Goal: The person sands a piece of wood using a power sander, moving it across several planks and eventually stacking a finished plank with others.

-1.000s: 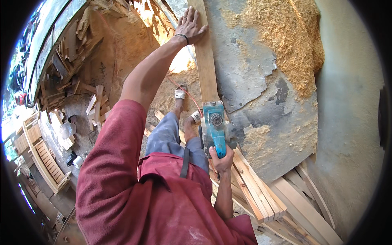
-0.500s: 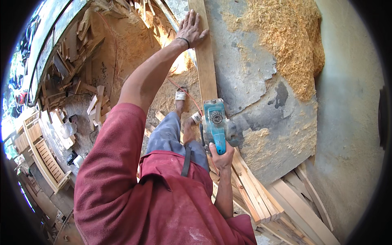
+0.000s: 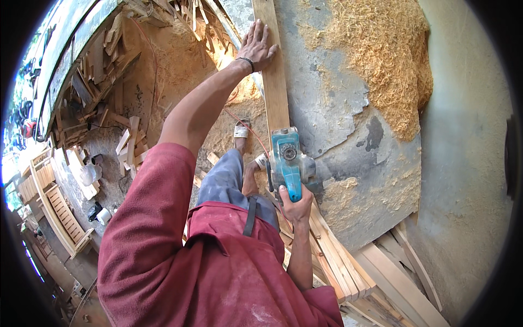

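Note:
A long wooden board (image 3: 277,90) lies along the edge of the grey work surface (image 3: 310,103). On its near part sits a blue electric planer (image 3: 286,158) with a round knob at the front. My right hand (image 3: 297,206) is wrapped round the planer's rear handle. Farther up, my left hand (image 3: 258,48) rests flat on the board, fingers stretched forward, a dark bracelet at the wrist. The planer's underside is hidden against the board.
A heap of curly wood shavings (image 3: 381,60) covers the far right of the surface. Stacked planks (image 3: 335,256) lie at the near right. Offcuts (image 3: 131,144) are piled on the left, with a slatted wooden piece (image 3: 62,210) beyond. An orange cord (image 3: 248,126) runs near my feet.
The planer and my right hand have moved slightly forward along the board. My left hand stays on the board, shifted slightly nearer. A faint spray now shows at the planer's right side.

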{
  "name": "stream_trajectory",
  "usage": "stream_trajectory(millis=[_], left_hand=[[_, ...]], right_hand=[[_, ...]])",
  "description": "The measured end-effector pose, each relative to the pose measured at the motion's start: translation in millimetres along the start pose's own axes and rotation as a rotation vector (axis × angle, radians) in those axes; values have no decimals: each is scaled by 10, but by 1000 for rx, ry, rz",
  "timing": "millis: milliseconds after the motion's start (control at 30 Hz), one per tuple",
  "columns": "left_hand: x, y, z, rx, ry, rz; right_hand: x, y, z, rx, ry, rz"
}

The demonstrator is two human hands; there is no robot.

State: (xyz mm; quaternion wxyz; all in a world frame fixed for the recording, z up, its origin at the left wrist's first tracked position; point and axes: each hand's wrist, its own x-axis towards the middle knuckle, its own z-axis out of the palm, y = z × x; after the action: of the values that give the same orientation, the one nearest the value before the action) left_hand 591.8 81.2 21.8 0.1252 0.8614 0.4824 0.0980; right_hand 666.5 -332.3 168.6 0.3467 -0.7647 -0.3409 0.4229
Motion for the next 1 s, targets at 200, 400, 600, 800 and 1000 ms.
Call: stream_trajectory(millis=[200,400,600,800,1000], left_hand=[[0,-19,-12,-17,-25,0],[-1,-4,-42,-78,-40,11],[-5,-42,-82,-72,-68,15],[2,-204,-216,5,-112,103],[31,-314,-387,-164,-139,144]], right_hand=[[127,-36,31,-16,34,-55],[306,-170,61,-4,32,-29],[510,-354,102,6,19,9],[739,-532,168,-3,42,4],[1008,-680,216,-18,61,11]])
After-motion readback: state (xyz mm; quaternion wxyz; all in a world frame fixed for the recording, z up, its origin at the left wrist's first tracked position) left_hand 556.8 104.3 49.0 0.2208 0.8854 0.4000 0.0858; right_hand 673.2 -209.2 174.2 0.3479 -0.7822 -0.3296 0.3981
